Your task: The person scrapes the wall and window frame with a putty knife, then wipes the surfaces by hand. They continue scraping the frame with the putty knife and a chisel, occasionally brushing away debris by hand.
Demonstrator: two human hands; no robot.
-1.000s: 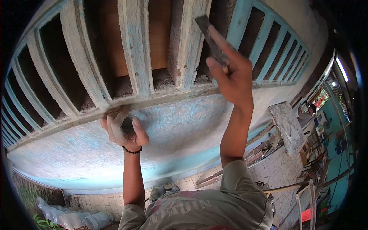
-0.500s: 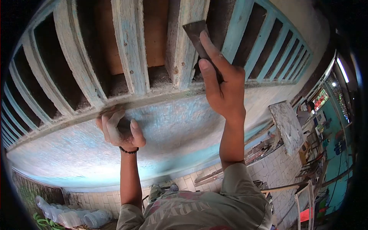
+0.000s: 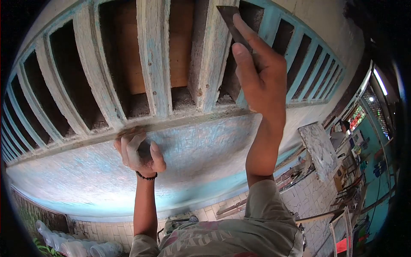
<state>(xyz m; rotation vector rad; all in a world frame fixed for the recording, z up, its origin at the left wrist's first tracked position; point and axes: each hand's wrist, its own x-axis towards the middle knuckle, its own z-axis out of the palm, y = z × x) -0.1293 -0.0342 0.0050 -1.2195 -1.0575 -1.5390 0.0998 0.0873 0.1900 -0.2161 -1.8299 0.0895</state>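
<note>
A flat dark metal scraper (image 3: 230, 23) is in my right hand (image 3: 265, 73); the index finger lies along its blade and the thumb presses the near side. The blade's wide end is at the upper part of a worn wooden slat (image 3: 212, 55), where patches of pale blue paint and bare wood show. My left hand (image 3: 138, 152) rests against the ledge (image 3: 188, 120) below the slats. Its fingers are half curled, the thumb stands apart, and the palm is in shadow with nothing visible in it. A dark bead bracelet (image 3: 146, 176) circles the left wrist.
The scuffed blue-white wall (image 3: 201, 141) drops below the ledge to a tiled floor (image 3: 105, 229). Clear plastic containers (image 3: 81, 246) lie at lower left. At right stand a marbled board (image 3: 319, 150), a wooden frame (image 3: 342, 235) and, farther back, another person (image 3: 339, 135).
My right hand has slid the scraper upward along the slat. The view has shifted slightly, while my left hand stays at the ledge.
</note>
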